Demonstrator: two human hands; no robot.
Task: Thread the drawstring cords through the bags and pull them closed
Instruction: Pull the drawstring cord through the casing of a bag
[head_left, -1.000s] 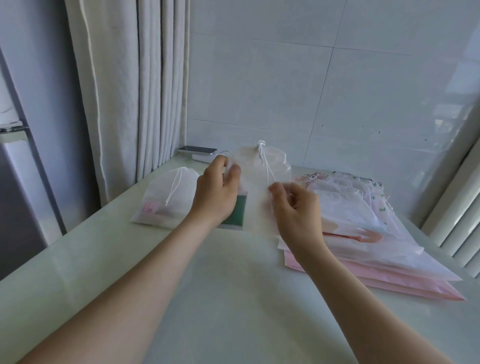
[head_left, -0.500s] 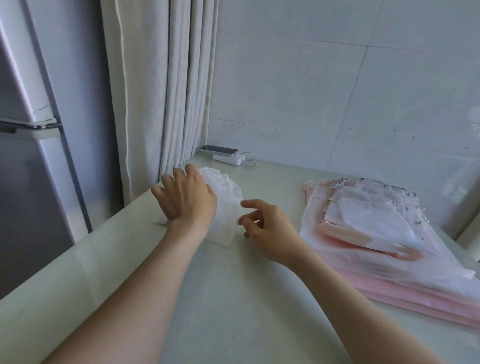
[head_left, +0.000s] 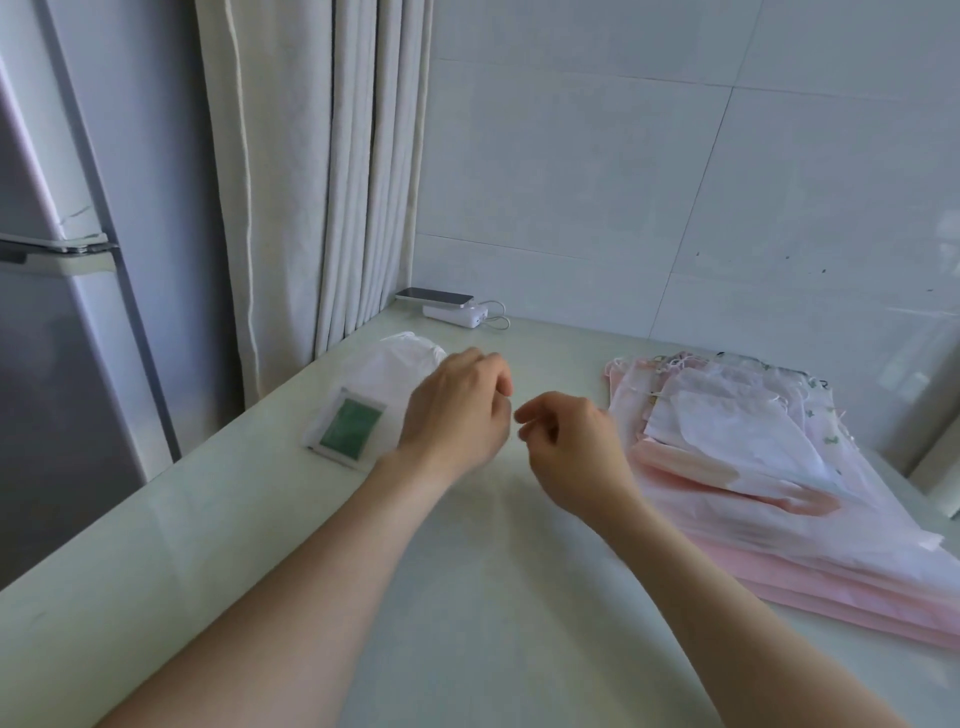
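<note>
Pink bags (head_left: 831, 587) right, white bag (head_left: 400, 374) left; tabletop (head_left: 550, 353) between.

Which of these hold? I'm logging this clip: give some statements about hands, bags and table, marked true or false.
A white bag showing a green patch lies flat on the table. True.
The right hand grips a bag from the pink pile. False: it hovers beside the pile, holding no bag.
A phone rests on a white box near the curtain. True.
The pink pile lies left of the left hand. False: it lies right of both hands.
</note>
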